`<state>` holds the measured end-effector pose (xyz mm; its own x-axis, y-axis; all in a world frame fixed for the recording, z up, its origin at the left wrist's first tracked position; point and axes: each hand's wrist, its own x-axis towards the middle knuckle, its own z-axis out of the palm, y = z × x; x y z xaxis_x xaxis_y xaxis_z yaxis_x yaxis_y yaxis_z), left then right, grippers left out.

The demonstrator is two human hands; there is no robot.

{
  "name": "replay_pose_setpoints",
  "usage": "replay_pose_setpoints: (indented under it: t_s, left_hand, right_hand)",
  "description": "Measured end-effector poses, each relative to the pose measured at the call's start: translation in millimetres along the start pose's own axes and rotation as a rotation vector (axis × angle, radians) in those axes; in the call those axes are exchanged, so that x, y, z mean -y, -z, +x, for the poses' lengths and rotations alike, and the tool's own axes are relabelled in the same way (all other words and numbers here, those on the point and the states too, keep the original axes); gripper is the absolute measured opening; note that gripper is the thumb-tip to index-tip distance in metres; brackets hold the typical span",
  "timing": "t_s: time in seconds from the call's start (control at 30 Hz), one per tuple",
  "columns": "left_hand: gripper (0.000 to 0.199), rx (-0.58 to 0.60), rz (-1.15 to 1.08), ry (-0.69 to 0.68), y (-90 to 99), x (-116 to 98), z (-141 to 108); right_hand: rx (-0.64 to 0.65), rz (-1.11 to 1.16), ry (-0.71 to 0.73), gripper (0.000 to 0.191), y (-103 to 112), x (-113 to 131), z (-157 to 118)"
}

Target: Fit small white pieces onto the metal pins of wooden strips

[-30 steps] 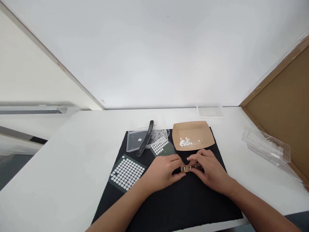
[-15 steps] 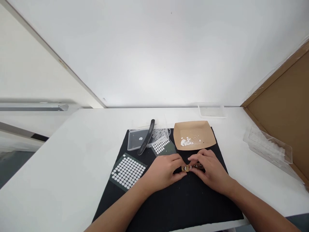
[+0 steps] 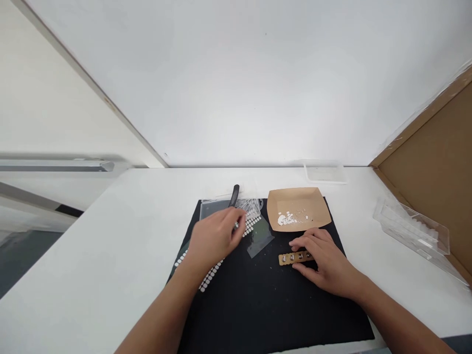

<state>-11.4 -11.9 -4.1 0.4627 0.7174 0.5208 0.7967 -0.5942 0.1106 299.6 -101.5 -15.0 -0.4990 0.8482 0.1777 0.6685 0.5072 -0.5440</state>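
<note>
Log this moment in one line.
Left hand: near dotted sheet, grip unclear | Right hand: astride brown strip | Tray: white pieces inside | Surface: black mat

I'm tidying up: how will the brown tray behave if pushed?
The brown tray looks thin-walled, so it is probably light and may flex. Its low shape makes tipping unlikely, but the loose white pieces inside could slide.

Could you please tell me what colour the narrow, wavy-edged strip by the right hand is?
The strip is golden tan, best seen in the head view.
</note>
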Motion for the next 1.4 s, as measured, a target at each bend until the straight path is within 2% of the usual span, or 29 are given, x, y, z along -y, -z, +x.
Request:
replay_pose_setpoints:
  t_s: [0.07,0.13,0.2,0.33,0.63,0.77,0.9,1.0,1.2,1.4]
  left_hand:
    - [0.017,-0.035,0.13,0.134,0.9,13.8,0.2]
    - [0.018,-0.023,0.176,0.158,-0.2,22.7,0.7]
    - [0.02,-0.001,0.16,0.126,-3.0,26.5,1.3]
    - [0.025,0.097,0.167,0.079,-10.5,24.1,0.7]
    - [0.022,0.207,0.258,0.249,-13.5,23.5,-1.9]
    - [0.029,0.194,0.204,0.23,-19.9,26.6,-2.9]
    - [0.026,0.149,0.11,0.215,-30.1,32.4,-3.3]
    - [0.029,0.138,0.025,0.271,-38.1,37.6,-1.9]
    - [0.032,0.208,-0.008,0.388,-48.9,44.6,4.7]
    - [0.031,0.118,0.0,0.347,-48.2,43.4,6.2]
  right_hand:
    - [-0.012,-0.009,0.003,0.042,0.0,-0.4,-0.2]
    - [-0.029,-0.018,-0.001,0.041,0.1,-0.6,-0.4]
    - [-0.039,-0.026,-0.005,0.039,0.5,-0.9,-0.7]
    - [-0.031,-0.034,-0.013,0.039,1.7,-1.4,-1.2]
    - [-0.029,-0.046,-0.012,0.035,0.9,-2.8,-2.3]
    - [-0.025,-0.044,-0.018,0.034,1.2,-1.2,-2.0]
    - [-0.023,-0.047,-0.015,0.033,0.8,-0.1,-1.3]
    - [-0.025,-0.051,-0.006,0.032,-0.2,-0.1,-1.4]
    - [-0.02,-0.066,-0.004,0.032,-0.7,0.4,-1.4]
    - [-0.03,-0.061,-0.007,0.03,2.2,-0.5,-1.6]
